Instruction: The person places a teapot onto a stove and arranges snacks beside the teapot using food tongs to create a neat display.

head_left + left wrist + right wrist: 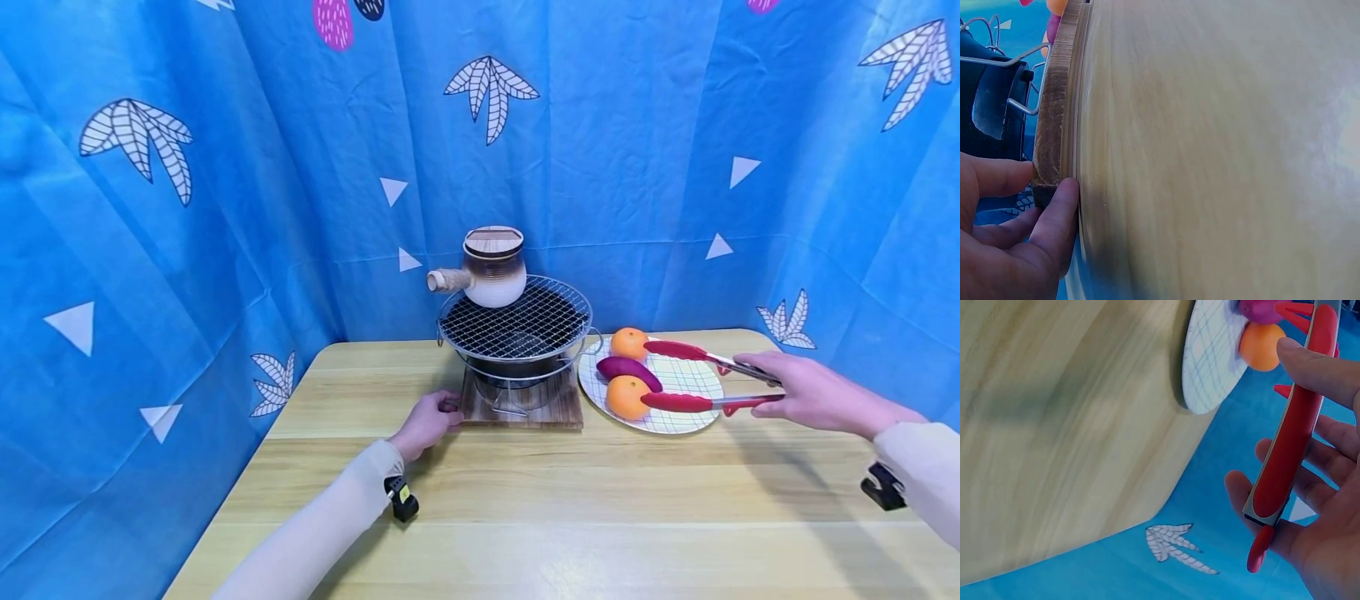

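Observation:
My left hand (pixel 431 423) pinches the near left corner of a dark wooden board (pixel 558 414), thumb on its top and a finger against its edge in the left wrist view. On the board stands a black grill stove (pixel 510 367) with a round wire rack (pixel 517 329). My right hand (pixel 806 392) holds red-tipped metal tongs (pixel 1291 444), their arms spread wide. The tips overlap a far orange (pixel 628 342) and a near orange (pixel 627 398) on a checked plate (pixel 693 379). A purple, sweet-potato-shaped piece (pixel 628 372) lies between the oranges.
A brown and white clay pot (pixel 497 279) with a wooden lid and side handle sits on the rack's far left. The light wooden table (pixel 540 500) backs onto a blue patterned curtain (pixel 600 167), which also hangs on both sides.

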